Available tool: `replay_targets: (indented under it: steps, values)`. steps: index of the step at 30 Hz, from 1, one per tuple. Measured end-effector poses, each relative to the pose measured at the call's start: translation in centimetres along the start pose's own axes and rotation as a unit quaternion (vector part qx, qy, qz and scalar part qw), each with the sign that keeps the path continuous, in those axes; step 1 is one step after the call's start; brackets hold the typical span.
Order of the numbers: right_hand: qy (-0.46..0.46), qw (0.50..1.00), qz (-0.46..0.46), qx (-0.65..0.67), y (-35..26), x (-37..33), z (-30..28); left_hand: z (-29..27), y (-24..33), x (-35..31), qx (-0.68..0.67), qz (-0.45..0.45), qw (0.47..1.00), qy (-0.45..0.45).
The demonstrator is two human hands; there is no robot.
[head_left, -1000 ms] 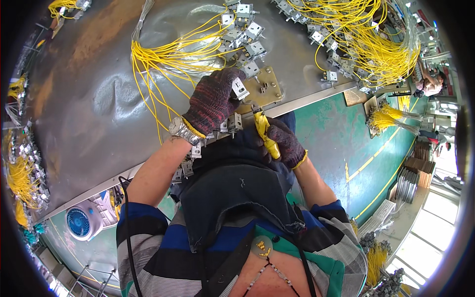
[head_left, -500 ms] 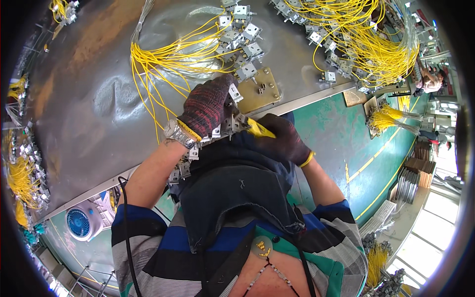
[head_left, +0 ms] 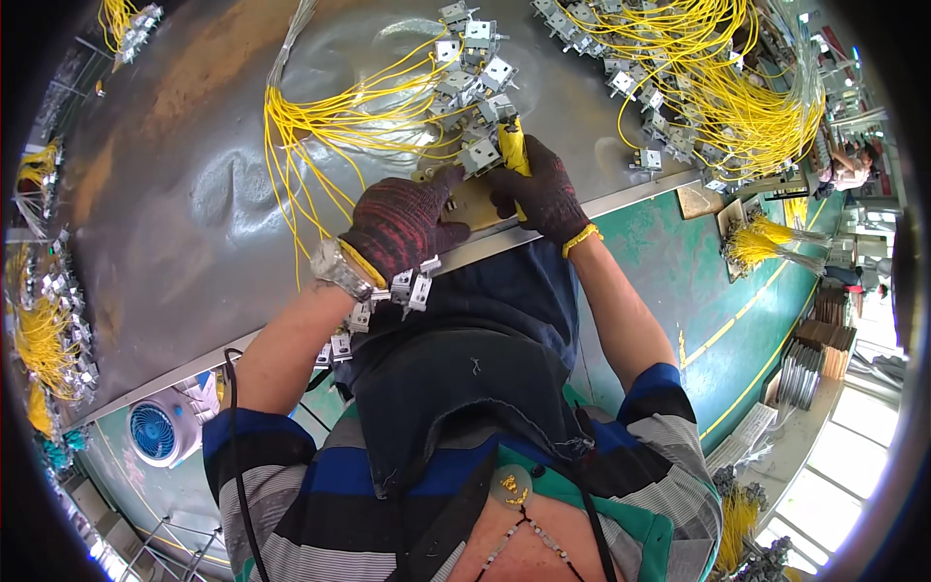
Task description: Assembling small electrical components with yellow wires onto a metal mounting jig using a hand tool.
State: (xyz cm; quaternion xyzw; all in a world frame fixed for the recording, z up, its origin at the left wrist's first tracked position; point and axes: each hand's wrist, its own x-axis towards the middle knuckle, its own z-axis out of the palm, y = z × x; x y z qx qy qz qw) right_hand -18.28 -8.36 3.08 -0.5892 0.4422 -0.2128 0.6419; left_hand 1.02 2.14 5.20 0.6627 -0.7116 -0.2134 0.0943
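Observation:
Both my hands wear dark red-and-black knitted gloves. My right hand (head_left: 545, 194) grips a yellow-handled tool (head_left: 513, 145), held upright near the table's front edge; its kind is unclear. My left hand (head_left: 402, 225) is beside it over a brass-coloured plate (head_left: 475, 209), thumb and fingers apart, nothing visible between them. Just beyond the fingertips lies a small metal box-shaped part (head_left: 478, 154), at the near end of a pile of similar parts (head_left: 480, 73) with yellow wires (head_left: 359, 116). More such metal parts (head_left: 419, 291) hang below my left wrist, at the table edge.
A larger heap of yellow-wired parts (head_left: 718, 87) covers the table's far right. The metal tabletop (head_left: 165, 194) ends in a raised front edge. A blue-and-white fan (head_left: 155, 433) stands below left. More wire bundles (head_left: 766, 238) sit beyond the green floor (head_left: 669, 281) at right.
My right hand has lifted the yellow-handled tool forward over the table, turning it upright. My left hand has moved slightly nearer and opened, and the metal part at its fingers is no longer seen there.

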Motion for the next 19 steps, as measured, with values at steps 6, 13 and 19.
replay_targets:
  steps: [6,13,19]
  values:
    - [0.004,0.997,-0.04,0.064,2.1,-1.3,2.4,1.4,-0.5,0.6,0.028,-0.04,0.993,0.105]
    - [0.076,0.94,-0.199,-0.268,2.3,-2.2,2.8,0.1,-0.2,0.4,0.122,0.013,0.992,0.02]
    - [0.052,0.935,-0.156,-0.314,1.3,-2.3,2.7,-0.7,-0.4,1.1,0.096,0.004,0.994,-0.045]
